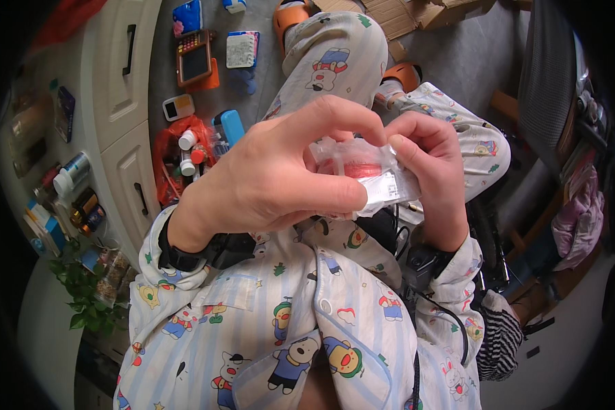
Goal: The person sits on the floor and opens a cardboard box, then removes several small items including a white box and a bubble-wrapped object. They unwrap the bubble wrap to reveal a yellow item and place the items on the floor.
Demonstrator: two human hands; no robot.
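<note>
A small packet in clear plastic wrapping (361, 166) with red contents is held up between my two hands above my lap. A white label with print and a code sits on its near side. My left hand (282, 169) grips the packet from the left, its thumb lying across the label's edge and its index finger arched over the top. With thumb and index finger, my right hand (430, 154) pinches the upper right edge of the wrapping. My left fingers partly cover the red contents, so I cannot tell what they are.
On the floor to the left are a red plastic bag (164, 148) with white-capped bottles, a blue case (228, 127), a brown handheld device (195, 59) and a notepad (241, 50). Cardboard (394, 18) lies ahead. Cabinet drawers (120, 66) flank the left, a grey mesh chair (548, 77) the right.
</note>
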